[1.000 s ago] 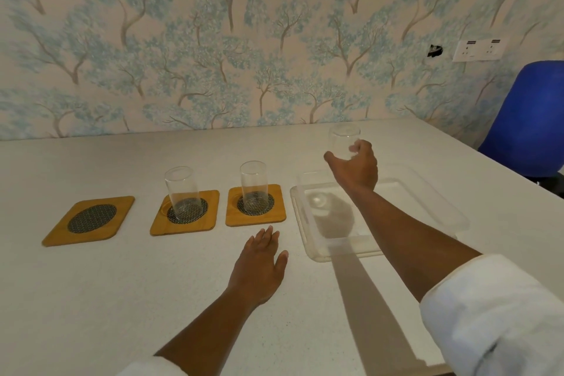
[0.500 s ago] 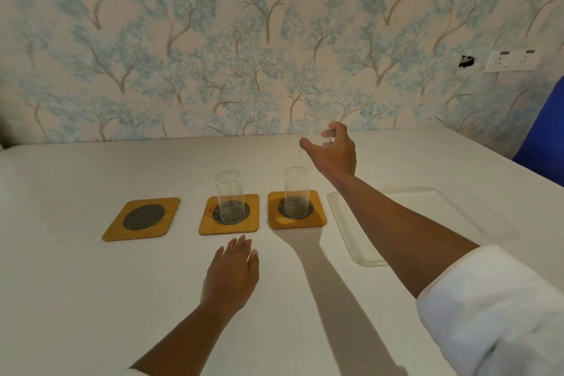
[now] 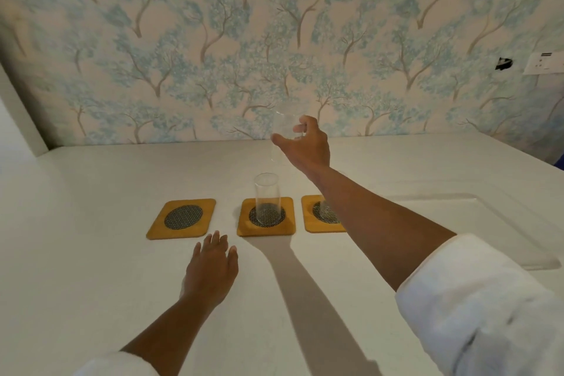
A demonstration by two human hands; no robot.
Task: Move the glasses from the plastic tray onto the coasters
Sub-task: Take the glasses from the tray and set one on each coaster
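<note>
Three wooden coasters with dark mesh centres lie in a row on the white table. The left coaster point(image 3: 182, 218) is bare. A clear glass point(image 3: 267, 202) stands upright on the middle coaster point(image 3: 266, 216). My right forearm covers most of the right coaster point(image 3: 317, 213) and the glass on it. My right hand point(image 3: 308, 146) holds another clear glass point(image 3: 283, 131) in the air, above and behind the middle coaster. My left hand point(image 3: 213, 268) rests flat on the table in front of the coasters, fingers apart. The clear plastic tray point(image 3: 488, 223) sits to the right with nothing in it.
The wallpapered wall point(image 3: 274, 40) runs along the table's far edge. A wall socket point(image 3: 543, 62) is at the upper right. A sliver of blue chair point(image 3: 561, 160) shows at the right edge.
My right hand has carried the glass from over the tray leftward, past the right coaster, to above the middle coaster. The view has panned left. My left hand stays flat on the table.
</note>
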